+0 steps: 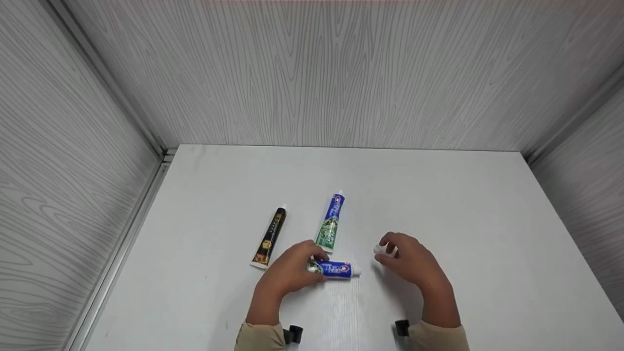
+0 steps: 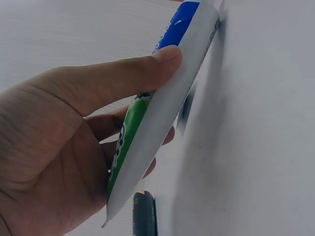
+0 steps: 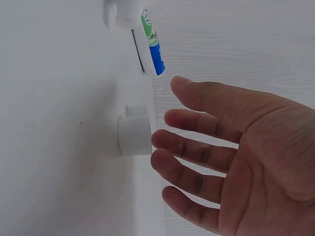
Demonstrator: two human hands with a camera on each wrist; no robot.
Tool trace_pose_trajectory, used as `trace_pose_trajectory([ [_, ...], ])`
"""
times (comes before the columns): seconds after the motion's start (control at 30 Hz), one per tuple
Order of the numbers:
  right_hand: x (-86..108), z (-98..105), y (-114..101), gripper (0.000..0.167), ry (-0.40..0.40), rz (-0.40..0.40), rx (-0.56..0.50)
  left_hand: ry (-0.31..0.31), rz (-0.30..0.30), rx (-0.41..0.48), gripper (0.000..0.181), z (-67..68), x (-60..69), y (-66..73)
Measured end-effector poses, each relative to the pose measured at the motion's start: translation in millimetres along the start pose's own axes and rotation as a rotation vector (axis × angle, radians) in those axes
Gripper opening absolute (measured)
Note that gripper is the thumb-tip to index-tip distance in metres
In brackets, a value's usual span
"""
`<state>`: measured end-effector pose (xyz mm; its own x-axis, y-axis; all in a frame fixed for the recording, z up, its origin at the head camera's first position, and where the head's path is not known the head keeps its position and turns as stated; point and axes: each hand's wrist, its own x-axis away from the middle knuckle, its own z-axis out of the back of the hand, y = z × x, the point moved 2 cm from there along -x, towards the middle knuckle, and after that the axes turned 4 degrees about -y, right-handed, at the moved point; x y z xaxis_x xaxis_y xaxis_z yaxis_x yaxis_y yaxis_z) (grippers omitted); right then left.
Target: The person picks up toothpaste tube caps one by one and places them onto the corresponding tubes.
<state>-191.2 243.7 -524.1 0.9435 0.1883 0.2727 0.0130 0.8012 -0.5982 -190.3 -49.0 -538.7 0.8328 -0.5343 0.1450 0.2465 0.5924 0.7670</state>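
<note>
My left hand (image 1: 295, 268) grips a blue, green and white toothpaste tube (image 1: 337, 269) between thumb and fingers, its white cap pointing right. In the left wrist view the thumb presses along the tube's plain white side (image 2: 157, 115). Beside a small white cylindrical object (image 1: 382, 250) is my right hand (image 1: 409, 258), its fingers loosely bent. In the right wrist view that white object (image 3: 135, 136), wide with a narrower part, stands at the fingertips, and the palm holds nothing. Whether a fingertip touches it I cannot tell.
A second blue and green toothpaste tube (image 1: 331, 222) lies just beyond my left hand. Left of it lies a black and gold tube (image 1: 269, 236). Grey wood-grain panels (image 1: 312, 73) wall the white table (image 1: 438, 195) at the back and sides.
</note>
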Motion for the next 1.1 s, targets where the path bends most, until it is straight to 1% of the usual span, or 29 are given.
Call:
trace_pose_trajectory([
  [0.1,-0.8,-1,-1,0.029,0.014,-0.013,0.018,-0.012,0.003,0.017,0.034,-1.2,-0.9,-2.3],
  [0.3,-1.9,-4,-1,0.029,0.048,-0.034,0.056,-0.025,0.032,0.022,0.035,-3.4,-2.4,-4.1],
  [0.6,-4.1,-12,-7,0.038,0.089,-0.047,0.073,-0.023,0.036,0.026,0.038,-4.9,-2.7,-5.4],
  [0.73,-7.4,-15,-8,0.04,0.095,-0.049,0.091,-0.019,0.05,0.039,0.039,-4.7,-2.1,-4.6],
  [0.93,-10.6,-17,-6,0.041,0.096,-0.076,0.103,-0.028,0.063,0.062,0.045,-4.9,-1.2,-4.7],
  [1.03,-11.1,-16,-5,0.04,0.1,-0.082,0.103,-0.022,0.067,0.079,0.05,-5.2,-1.4,-4.9],
  [1.1,-10.6,-16,-5,0.04,0.103,-0.079,0.102,-0.003,0.066,0.093,0.052,-5.7,-2.6,-5.0],
])
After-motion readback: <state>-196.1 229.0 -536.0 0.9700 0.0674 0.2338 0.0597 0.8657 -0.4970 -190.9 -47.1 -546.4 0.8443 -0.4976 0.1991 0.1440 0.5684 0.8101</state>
